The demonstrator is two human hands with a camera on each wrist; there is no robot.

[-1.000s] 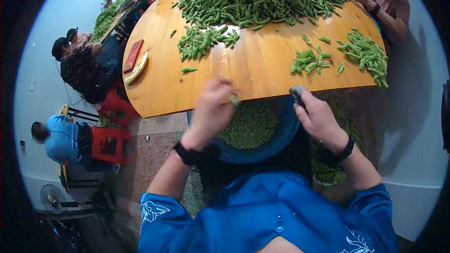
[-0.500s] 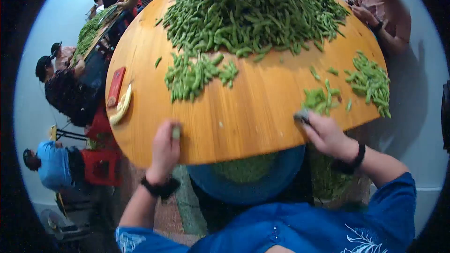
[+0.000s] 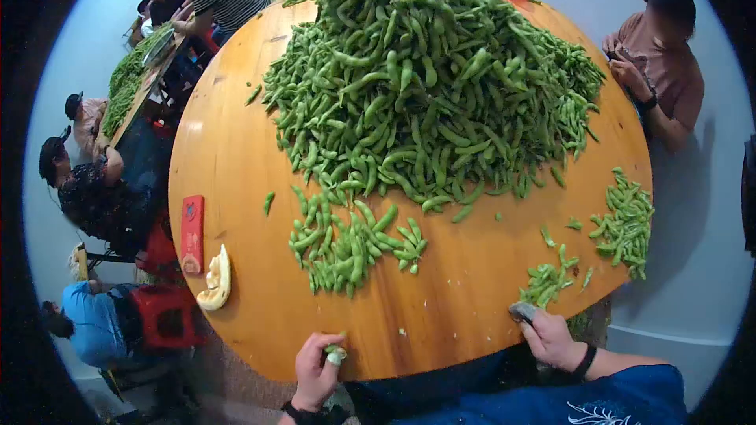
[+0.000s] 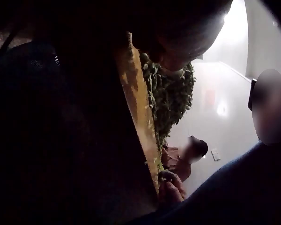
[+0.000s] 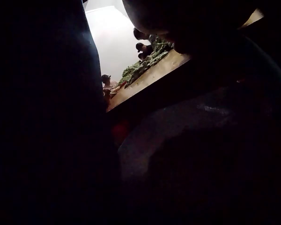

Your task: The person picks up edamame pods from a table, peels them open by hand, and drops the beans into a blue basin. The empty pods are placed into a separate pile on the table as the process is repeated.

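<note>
My left hand (image 3: 316, 374) is at the near edge of the table, fingers curled, pinching a small green bean pod (image 3: 332, 347) beside a pale covering on the thumb. To the right, my right hand (image 3: 554, 340) is at the same edge. Its fingertips hold a small dark grey thing (image 3: 520, 312); I cannot tell its kind. Just beyond it lies a small group of green pods (image 3: 549, 277). A loose cluster of pods (image 3: 346, 248) sits farther in from my left hand. Both wrist views are mostly dark; the left one shows the right hand (image 4: 172, 190) with the grey thing.
A large heap of pods (image 3: 425, 86) covers the far part of the round wooden table (image 3: 228, 157). At the left are a red packet (image 3: 192, 234) and a peeled banana skin (image 3: 216, 279). More pods (image 3: 624, 224) lie at the right edge, near a seated person (image 3: 669, 71).
The left hand has moved from over the blue basin to the table's left front edge. The right hand stays near the right front edge. The head view has tilted up, hiding the basin.
</note>
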